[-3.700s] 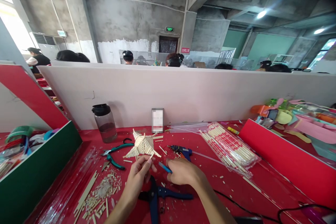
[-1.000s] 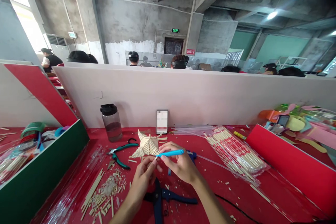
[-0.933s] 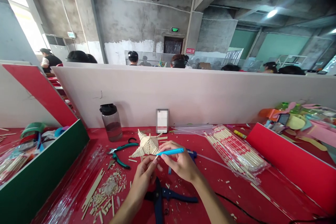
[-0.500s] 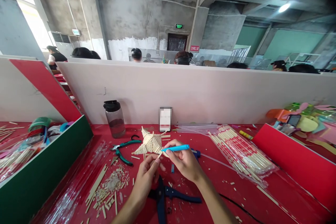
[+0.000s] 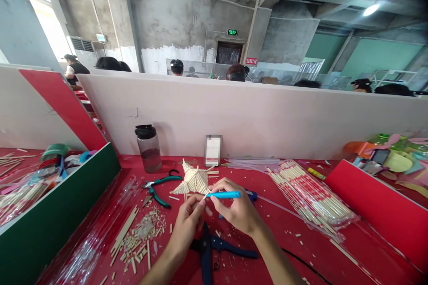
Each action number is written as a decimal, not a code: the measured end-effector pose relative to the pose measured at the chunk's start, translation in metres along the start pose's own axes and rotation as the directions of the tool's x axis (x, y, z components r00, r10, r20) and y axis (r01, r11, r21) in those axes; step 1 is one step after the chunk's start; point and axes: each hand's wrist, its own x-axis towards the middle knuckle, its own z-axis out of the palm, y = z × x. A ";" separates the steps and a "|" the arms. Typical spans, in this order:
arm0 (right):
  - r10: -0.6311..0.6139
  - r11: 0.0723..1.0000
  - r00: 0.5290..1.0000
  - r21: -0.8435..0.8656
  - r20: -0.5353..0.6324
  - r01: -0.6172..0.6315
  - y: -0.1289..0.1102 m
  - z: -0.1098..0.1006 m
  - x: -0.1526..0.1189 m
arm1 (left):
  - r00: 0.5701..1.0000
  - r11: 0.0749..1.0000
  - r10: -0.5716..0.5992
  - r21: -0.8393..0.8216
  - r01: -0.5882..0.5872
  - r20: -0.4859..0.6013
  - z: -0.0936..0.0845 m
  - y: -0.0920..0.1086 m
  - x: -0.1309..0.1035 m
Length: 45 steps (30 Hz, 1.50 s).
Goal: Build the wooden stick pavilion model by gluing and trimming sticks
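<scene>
My left hand (image 5: 191,214) is closed around a short wooden stick (image 5: 205,197), pinched between thumb and fingers. In my right hand (image 5: 236,207) is a blue pen (image 5: 224,194), held almost level with its tip at the stick's upper end. Just beyond my hands lies a star-shaped piece built from wooden sticks (image 5: 194,180) on the red table. Below my hands a dark blue cutter (image 5: 204,249) rests with its handles spread. A blue glue gun (image 5: 250,195) is partly hidden behind my right hand.
Green-handled pliers (image 5: 159,189) lie left of the star, near a water bottle (image 5: 148,149). Cut stick pieces (image 5: 140,238) litter the left side. Bagged sticks (image 5: 307,191) lie at right. A phone (image 5: 213,150) leans on the white partition (image 5: 267,118); green (image 5: 67,213) and red (image 5: 377,213) boards flank the table.
The pen has tilted closer to level, its tip now at the stick's end. The whole view has shifted slightly. Both hands keep their hold.
</scene>
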 end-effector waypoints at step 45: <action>0.026 1.000 1.000 0.003 0.000 -0.026 -0.002 0.001 0.001 | 1.000 1.000 -0.001 0.014 0.001 -0.008 0.001 0.002 0.001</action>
